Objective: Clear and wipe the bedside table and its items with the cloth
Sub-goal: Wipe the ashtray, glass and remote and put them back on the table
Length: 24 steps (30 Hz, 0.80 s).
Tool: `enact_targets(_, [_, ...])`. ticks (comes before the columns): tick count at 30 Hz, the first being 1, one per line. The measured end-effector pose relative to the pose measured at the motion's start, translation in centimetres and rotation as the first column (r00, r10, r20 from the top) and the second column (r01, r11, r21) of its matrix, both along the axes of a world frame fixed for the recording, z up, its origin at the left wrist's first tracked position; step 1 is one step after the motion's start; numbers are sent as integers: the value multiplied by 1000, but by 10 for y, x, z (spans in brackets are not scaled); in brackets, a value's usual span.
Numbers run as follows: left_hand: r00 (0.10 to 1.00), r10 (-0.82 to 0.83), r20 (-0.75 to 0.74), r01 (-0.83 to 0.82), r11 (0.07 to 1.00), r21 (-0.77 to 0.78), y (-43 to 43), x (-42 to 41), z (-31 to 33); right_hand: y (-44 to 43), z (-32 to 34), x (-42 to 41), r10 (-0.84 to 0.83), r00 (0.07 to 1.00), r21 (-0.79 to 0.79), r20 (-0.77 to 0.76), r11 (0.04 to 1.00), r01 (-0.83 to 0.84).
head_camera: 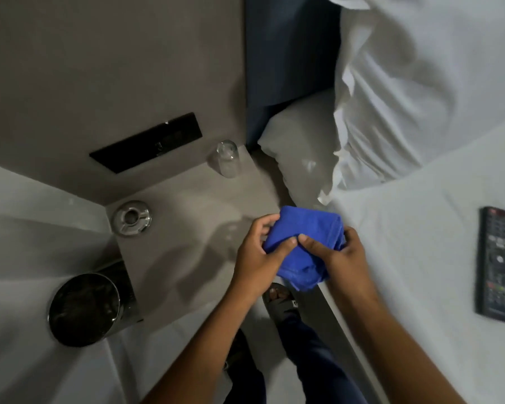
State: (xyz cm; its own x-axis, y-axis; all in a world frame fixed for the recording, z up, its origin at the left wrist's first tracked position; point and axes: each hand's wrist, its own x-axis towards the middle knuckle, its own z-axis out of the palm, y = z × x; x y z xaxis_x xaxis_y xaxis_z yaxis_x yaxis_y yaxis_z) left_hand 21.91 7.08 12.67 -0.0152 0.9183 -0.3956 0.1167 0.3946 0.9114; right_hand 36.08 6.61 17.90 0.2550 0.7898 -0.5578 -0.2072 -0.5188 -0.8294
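Your left hand and right hand both grip the folded blue cloth, held above the bench's near right corner, by the bed edge. Fingers of the left hand curl around the cloth's left side; both thumbs press on top, tips almost touching. Glass stands at the bench's far right corner, near the wall. Ashtray sits at the far left corner. Remote lies on the bed, well apart from the cloth. Bin stands on the floor beside the bench's left edge.
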Motion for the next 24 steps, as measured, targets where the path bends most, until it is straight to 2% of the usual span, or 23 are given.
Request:
enact_targets(3, [1000, -23, -14, 24, 1000, 14, -18, 23, 10, -29, 10, 15, -75, 995, -70, -73, 995, 70])
enact_targets(8, [990, -139, 0, 139, 990, -37, -41, 76, 19, -62, 13, 57, -224, 975, -56, 7, 973, 224])
enact_targets(10, [985, -173, 0, 173, 983, -60, -48, 109, 19, -68, 11, 85, -269, 959, -46, 93, 961, 274])
enact_targets(13, [965, -218, -144, 206, 974, -89, -55, 165, 20, -79, 13, 139, -318, 898, -3, 304, 942, 335])
enact_targets(17, [887, -342, -311, 326, 940, -104, -60, 242, 21, -90, 23, 218, -421, 747, 111, 515, 897, 429])
enact_targets(20, [810, -418, -411, 431, 900, -64, -62, 302, 22, -96, 23, 263, -441, 665, 169, 602, 885, 434])
enact_targets(24, [706, -432, -561, 506, 862, -29, -57, 367, 23, -98, 18, 303, -464, 593, 201, 658, 867, 455])
